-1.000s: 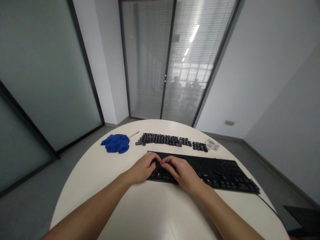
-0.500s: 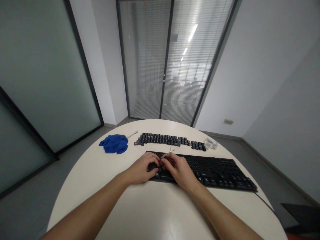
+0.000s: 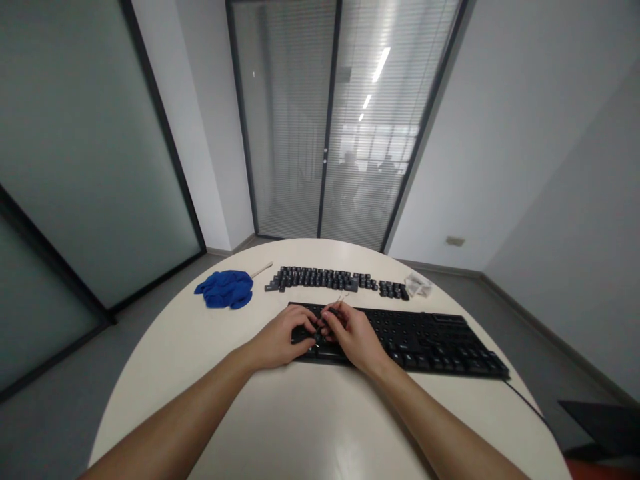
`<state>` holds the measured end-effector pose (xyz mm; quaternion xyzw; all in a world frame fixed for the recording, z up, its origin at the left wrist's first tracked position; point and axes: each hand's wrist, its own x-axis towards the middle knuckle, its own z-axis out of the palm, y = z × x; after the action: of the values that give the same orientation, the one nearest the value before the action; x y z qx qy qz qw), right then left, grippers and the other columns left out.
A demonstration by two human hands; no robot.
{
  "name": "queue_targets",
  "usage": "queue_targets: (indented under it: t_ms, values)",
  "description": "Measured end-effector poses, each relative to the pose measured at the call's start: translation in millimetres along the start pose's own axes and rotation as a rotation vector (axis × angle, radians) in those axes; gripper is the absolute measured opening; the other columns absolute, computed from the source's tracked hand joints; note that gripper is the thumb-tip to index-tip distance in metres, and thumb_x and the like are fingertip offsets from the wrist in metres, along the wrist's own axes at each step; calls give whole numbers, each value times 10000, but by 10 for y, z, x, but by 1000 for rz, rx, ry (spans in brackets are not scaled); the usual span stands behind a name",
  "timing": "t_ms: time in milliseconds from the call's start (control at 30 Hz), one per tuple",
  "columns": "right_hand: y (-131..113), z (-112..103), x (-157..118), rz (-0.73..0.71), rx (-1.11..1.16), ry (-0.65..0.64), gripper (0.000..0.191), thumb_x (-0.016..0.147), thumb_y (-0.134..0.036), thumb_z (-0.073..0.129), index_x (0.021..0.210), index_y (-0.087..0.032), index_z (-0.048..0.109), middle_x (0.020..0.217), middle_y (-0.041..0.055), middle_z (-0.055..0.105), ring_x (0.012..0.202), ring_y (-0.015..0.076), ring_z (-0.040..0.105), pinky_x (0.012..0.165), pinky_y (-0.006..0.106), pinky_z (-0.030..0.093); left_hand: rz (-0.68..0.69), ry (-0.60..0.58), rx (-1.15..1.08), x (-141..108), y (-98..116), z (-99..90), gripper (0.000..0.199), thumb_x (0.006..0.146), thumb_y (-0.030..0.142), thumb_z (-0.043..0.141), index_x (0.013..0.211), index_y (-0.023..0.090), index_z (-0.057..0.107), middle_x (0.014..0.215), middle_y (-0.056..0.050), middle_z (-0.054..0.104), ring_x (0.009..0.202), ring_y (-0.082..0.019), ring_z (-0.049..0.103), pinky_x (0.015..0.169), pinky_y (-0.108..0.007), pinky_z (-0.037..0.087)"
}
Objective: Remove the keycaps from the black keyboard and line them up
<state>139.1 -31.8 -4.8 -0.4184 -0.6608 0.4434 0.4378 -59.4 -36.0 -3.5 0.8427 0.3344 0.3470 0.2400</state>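
A black keyboard [image 3: 420, 333] lies across the table, many of its upper keys off and the bottom rows still capped at right. Over its left end, my left hand [image 3: 283, 339] curls thumb and fingers around a small dark keycap [image 3: 319, 338], partly hidden by the fingertips. My right hand [image 3: 357, 337] is closed beside it, fingertips almost meeting the left ones. It grips a wire keycap puller [image 3: 343, 297], whose thin wire ends poke out above the fingers; its handle is mostly covered.
Behind the keyboard, loose black keycaps [image 3: 317, 278] stand in rows. A crumpled blue cloth [image 3: 225, 289] and a thin white stick [image 3: 262, 269] lie at left. Clear plastic packaging [image 3: 418, 285] sits at right. The keyboard cable [image 3: 527, 402] runs off the round table's [image 3: 200, 387] right edge.
The view has shifted slightly. My fingertips have moved a little at the keyboard's left end, and a small dark keycap shows more plainly between them. The puller stays in my right hand.
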Motion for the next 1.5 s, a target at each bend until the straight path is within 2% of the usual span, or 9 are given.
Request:
queue_targets:
  t_ms: [167, 367, 533, 733, 1000, 1233, 1367, 1500]
  values:
    - [-10, 4, -28, 3, 66, 37, 350, 871, -513, 585, 980, -181, 594, 836, 48, 679, 726, 169, 664, 609, 271, 570, 2, 8, 14, -3, -24, 18, 173, 808, 159, 669, 967, 225, 668, 1113, -66, 654, 1106, -223, 553, 997, -389, 418]
    - [-60, -3, -74, -73, 7, 57, 303, 892, -464, 580, 982, -178, 628, 880, 60, 705, 792, 173, 676, 689, 275, 555, -33, 45, -5, 4, -8, 34, 192, 815, 182, 667, 1004, 218, 661, 1082, -70, 662, 1095, -227, 558, 1004, -391, 415]
    - [-72, -11, -67, -129, -12, 28, 292, 908, -450, 561, 968, -182, 659, 943, 71, 707, 866, 186, 676, 746, 289, 549, -160, 97, -33, 3, 17, 57, 181, 805, 223, 664, 984, 201, 648, 1015, -68, 670, 990, -233, 599, 929, -383, 454]
    - [-63, -18, -27, -45, 136, 54, 354, 849, -510, 623, 943, -170, 645, 902, 78, 720, 825, 196, 696, 720, 300, 566, -239, 148, -115, 32, 88, 106, 154, 849, 257, 618, 988, 196, 635, 987, -51, 694, 945, -214, 628, 886, -345, 470]
    - [-109, -38, 1, -5, 239, 89, 410, 779, -534, 694, 918, -154, 624, 856, 70, 725, 748, 176, 716, 740, 302, 588, -333, 207, -251, 52, 122, 197, 148, 866, 278, 603, 971, 176, 623, 927, -51, 705, 870, -203, 649, 830, -338, 489]
    - [-112, -27, 31, 43, 299, 123, 452, 722, -555, 732, 906, -163, 603, 817, 63, 731, 710, 192, 734, 692, 316, 613, -359, 295, -167, 48, 168, 268, 144, 879, 280, 576, 980, 185, 616, 877, -43, 706, 843, -208, 655, 796, -336, 493]
    - [-133, -31, 30, 70, 325, 153, 481, 691, -572, 745, 915, -168, 611, 800, 61, 738, 696, 207, 742, 650, 311, 614, -316, 236, -161, 41, 186, 217, 169, 904, 294, 545, 1019, 195, 619, 891, -34, 703, 851, -203, 652, 805, -324, 492]
    - [-138, -43, 24, 60, 341, 166, 465, 699, -548, 752, 936, -170, 617, 830, 68, 750, 705, 204, 744, 668, 308, 612, -264, 188, -283, 33, 149, 161, 199, 908, 301, 548, 1069, 201, 612, 1052, -53, 696, 994, -215, 636, 894, -333, 481]
